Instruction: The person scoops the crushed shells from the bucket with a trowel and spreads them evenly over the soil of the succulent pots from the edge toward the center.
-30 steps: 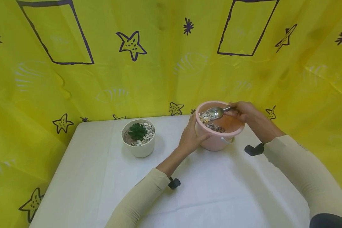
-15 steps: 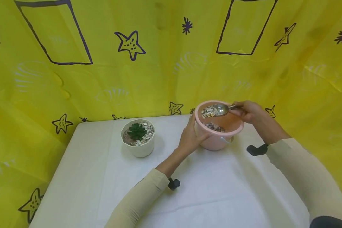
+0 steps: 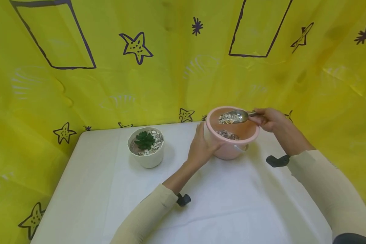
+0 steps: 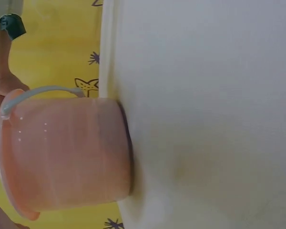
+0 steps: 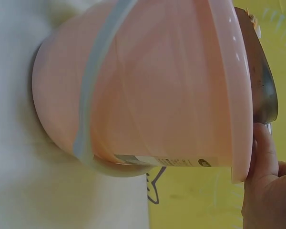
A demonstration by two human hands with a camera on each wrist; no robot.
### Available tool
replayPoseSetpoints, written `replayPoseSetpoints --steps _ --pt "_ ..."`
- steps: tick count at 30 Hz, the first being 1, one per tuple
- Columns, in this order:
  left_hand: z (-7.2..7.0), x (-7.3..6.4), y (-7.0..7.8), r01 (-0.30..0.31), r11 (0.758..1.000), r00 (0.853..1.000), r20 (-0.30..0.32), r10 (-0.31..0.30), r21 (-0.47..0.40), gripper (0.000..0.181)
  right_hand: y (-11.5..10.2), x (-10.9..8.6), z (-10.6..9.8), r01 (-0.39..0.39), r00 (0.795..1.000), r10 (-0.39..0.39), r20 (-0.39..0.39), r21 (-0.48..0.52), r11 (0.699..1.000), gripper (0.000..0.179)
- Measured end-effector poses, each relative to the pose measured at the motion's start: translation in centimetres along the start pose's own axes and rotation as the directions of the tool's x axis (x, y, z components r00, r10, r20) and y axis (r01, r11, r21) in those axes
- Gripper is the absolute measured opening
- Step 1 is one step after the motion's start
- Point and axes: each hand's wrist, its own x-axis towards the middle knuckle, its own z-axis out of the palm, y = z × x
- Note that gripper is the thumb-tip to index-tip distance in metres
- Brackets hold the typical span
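Observation:
A pink bucket (image 3: pixel 227 150) with a pale handle stands on the table, some small mixed stones (image 3: pixel 227 135) lying at its bottom. My left hand (image 3: pixel 199 149) holds the bucket from its left, thumb along the front below the rim and fingers at the side. Over the bucket's mouth, my right hand (image 3: pixel 269 119) grips the handle of a metal scoop (image 3: pixel 242 116). Pale stone chips (image 3: pixel 228 118) fill the scoop, which lies roughly level. In the right wrist view the scoop (image 5: pixel 264 90) shows just above the rim, and the right thumb is beside the rim.
To the left stands a white pot (image 3: pixel 148 161) with a green succulent (image 3: pixel 144 140) and pale stone chips on its surface. A white cloth covers the table (image 3: pixel 79 189). Behind it hangs a yellow patterned curtain (image 3: pixel 164 84).
My right hand has drawn the loaded scoop rightward, away from the bucket's left rim, and levelled it. The left hand stays on the bucket. The head view has shifted slightly.

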Motion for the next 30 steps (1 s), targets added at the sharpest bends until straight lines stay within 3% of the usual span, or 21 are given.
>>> replayPoseSetpoints --steps 4,8,13,19,23,30 --pt "-1.2 -1.1 0.7 0.002 0.999 0.999 -0.047 -0.001 0.034 0.102 -0.1 -0.3 0.0 -0.002 1.000 0.003 -0.012 0.011 1.000 0.022" --pt "-3.5 -2.5 0.9 -0.050 0.995 0.990 -0.124 0.060 0.083 0.101 0.1 -0.5 0.2 -0.006 1.000 0.007 -0.012 0.021 1.000 0.018" --pt "-7.5 -4.5 -0.1 -0.081 0.972 0.959 -0.249 0.136 0.220 0.103 0.3 -0.7 0.5 -0.003 1.000 0.003 0.001 0.024 1.000 0.015" --pt "-12.0 -6.0 -3.0 -0.025 0.917 0.917 -0.356 0.179 0.398 0.112 0.4 -0.7 1.1 0.021 1.000 -0.021 0.004 0.033 0.999 0.007" --pt "-14.0 -6.8 -4.2 0.048 0.916 0.902 -0.411 0.131 0.397 0.120 0.4 -0.5 1.5 0.025 1.000 -0.025 -0.009 0.053 0.998 0.013" --pt "-16.2 -7.6 -5.4 0.197 0.926 0.912 -0.406 -0.052 0.323 0.131 0.7 -0.5 2.6 0.022 1.000 -0.022 -0.009 0.053 0.998 0.008"
